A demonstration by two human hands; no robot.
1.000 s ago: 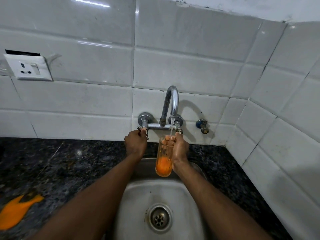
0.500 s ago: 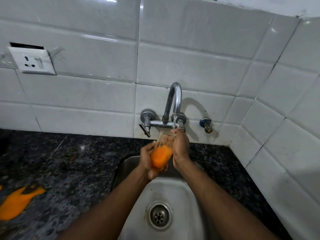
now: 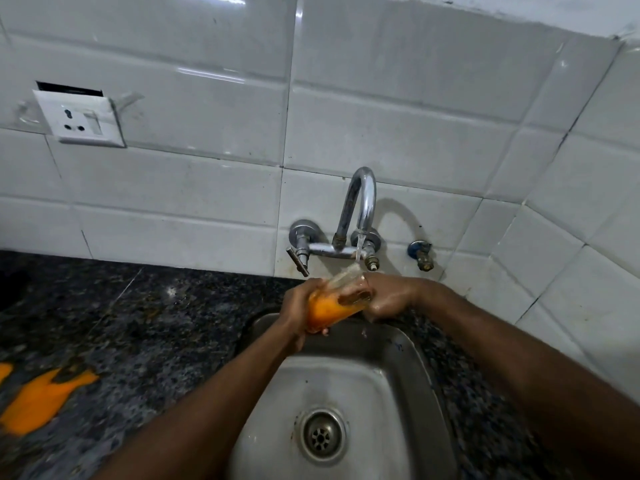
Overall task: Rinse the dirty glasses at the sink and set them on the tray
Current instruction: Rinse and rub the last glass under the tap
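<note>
A clear glass [image 3: 334, 304] with orange liquid in its lower half is tilted under the chrome tap [image 3: 360, 209], rim up to the right. A thin stream of water falls onto its rim. My left hand [image 3: 299, 308] wraps the glass's base and lower side. My right hand [image 3: 388, 297] is wet and holds the rim end, fingers at or inside the mouth. Both hands are over the back edge of the steel sink [image 3: 412, 362]. No tray is in view.
The sink's drain [image 3: 322, 436] lies below my arms. Dark speckled granite counter [image 3: 138, 323] runs left, with orange patches [image 3: 41, 400] near its front left. A small side valve [image 3: 420, 254] and a wall socket [image 3: 83, 121] sit on the white tiled wall, which turns a corner at right.
My left hand left the tap handle and took hold of the glass's base. The glass went from upright to tilted, and my right hand shifted to its rim. The view has tilted slightly.
</note>
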